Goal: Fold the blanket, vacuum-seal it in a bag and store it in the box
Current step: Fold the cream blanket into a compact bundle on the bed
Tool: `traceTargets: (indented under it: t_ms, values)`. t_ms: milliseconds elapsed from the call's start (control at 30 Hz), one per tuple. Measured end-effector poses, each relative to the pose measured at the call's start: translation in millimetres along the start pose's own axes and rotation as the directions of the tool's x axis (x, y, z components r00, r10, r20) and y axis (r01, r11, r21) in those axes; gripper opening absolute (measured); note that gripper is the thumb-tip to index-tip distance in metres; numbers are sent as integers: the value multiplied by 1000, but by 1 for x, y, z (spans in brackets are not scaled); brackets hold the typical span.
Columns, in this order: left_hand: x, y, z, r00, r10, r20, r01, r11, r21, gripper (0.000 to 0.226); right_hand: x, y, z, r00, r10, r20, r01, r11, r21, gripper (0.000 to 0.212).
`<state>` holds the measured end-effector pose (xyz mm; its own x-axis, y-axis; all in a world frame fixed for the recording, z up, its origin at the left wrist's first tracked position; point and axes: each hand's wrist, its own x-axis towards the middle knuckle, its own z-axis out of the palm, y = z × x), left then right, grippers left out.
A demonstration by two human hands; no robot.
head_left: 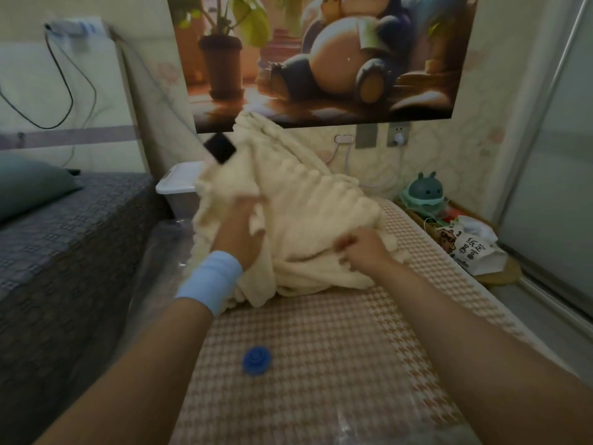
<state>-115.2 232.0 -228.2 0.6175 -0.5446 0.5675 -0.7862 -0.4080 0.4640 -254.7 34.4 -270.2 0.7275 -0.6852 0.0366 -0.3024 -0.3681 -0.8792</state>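
Note:
A cream fleece blanket (298, 200) lies bunched in a loose heap at the far end of a houndstooth-covered mattress (321, 332). My left hand (244, 229), with a pale blue wristband, grips a fold on the blanket's left side. On the lower right of the heap, my right hand (359, 245) pinches an edge of the blanket. A clear vacuum bag (160, 252) lies along the mattress's left side, and its blue valve cap (256, 361) rests on the mattress near me. Behind the blanket at the left stands a white lidded storage box (176, 184), partly hidden.
A bed with a grey cover (64, 252) and a teal pillow (29, 184) runs along the left. A poster (321, 59) hangs on the far wall above sockets. To the right sit a tray with a small teal toy (423, 191), a printed bag (475, 252), and a sliding door (552, 187).

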Motion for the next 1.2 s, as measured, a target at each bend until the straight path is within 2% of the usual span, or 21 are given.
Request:
traceTargets:
  t_ms: [33, 100, 133, 167, 200, 233, 267, 333, 400, 500, 567, 633, 700, 767, 867, 900, 967, 1033, 1100, 1133, 1200]
  values:
    - [-10, 4, 14, 980, 57, 189, -60, 998, 11, 39, 0, 14, 6, 997, 45, 66, -37, 992, -120, 28]
    - [-26, 4, 43, 808, -6, 589, -120, 977, 175, 27, 1, 37, 11, 961, 118, 251, -26, 939, -343, 30]
    - [-33, -1, 56, 710, -85, 699, -169, 943, 287, 29, 1, 44, 13, 949, 110, 294, 37, 891, -453, 27]
    - [-38, -8, 68, 654, -151, 741, -240, 888, 393, 34, 4, 48, 15, 944, 86, 318, 103, 840, -532, 30]
    - [-42, -17, 75, 647, -181, 741, -318, 819, 477, 39, 7, 52, 18, 939, 50, 341, 161, 812, -561, 41]
    - [-45, -28, 79, 675, -160, 720, -398, 743, 538, 43, 10, 55, 21, 931, -2, 366, 227, 789, -571, 55]
    - [-45, -41, 83, 749, -78, 658, -460, 653, 601, 42, 15, 56, 24, 922, -77, 380, 303, 755, -582, 68]
    - [-41, -56, 80, 850, 54, 525, -458, 571, 682, 31, 26, 54, 31, 897, -221, 383, 426, 662, -617, 84]
    - [-31, -69, 75, 879, 120, 462, -452, 518, 726, 8, 36, 53, 40, 885, -288, 366, 465, 597, -653, 91]
    - [-15, -72, 61, 897, 30, 441, -366, 609, 704, 24, 47, 63, 56, 889, -288, 355, 456, 514, -726, 83]
    - [-4, -74, 49, 943, -66, 327, -191, 698, 690, 30, 53, 72, 65, 900, -303, 314, 424, 439, -792, 69]
    - [9, -72, 37, 972, -146, 184, 40, 876, 480, 32, 60, 74, 71, 898, -373, 234, 362, 321, -875, 53]
    - [17, -66, 21, 972, -207, 108, 181, 960, 212, 32, 67, 69, 73, 886, -436, 161, 297, 265, -917, 41]
    - [20, -62, 2, 962, -270, 31, 269, 963, 21, 30, 68, 59, 68, 861, -501, 87, 296, 354, -887, 33]
    - [21, -50, -30, 922, -387, -21, 375, 904, -204, 26, 60, 36, 47, 775, -621, -114, 356, 578, -734, 30]
    - [21, -45, -43, 914, -404, -36, 385, 892, -236, 26, 53, 24, 36, 754, -632, -178, 386, 646, -659, 31]
    - [19, -39, -66, 909, -409, -83, 380, 893, -242, 26, 37, 3, 15, 775, -586, -238, 422, 759, -497, 36]
    - [13, -36, -88, 938, -325, -122, 319, 945, -66, 23, 13, -14, -9, 786, -578, -221, 448, 778, -441, 27]
    - [8, -38, -105, 947, -318, -42, 320, 922, 217, 22, -5, -22, -28, 780, -608, -151, 514, 759, -400, 20]
    - [1, -41, -113, 913, -406, 38, 363, 850, 381, 26, -17, -23, -39, 802, -593, -70, 528, 759, -382, 21]
    - [-14, -58, -112, 730, -664, 166, 433, 636, 639, 43, -29, -14, -49, 879, -428, 211, 476, 764, -435, 37]
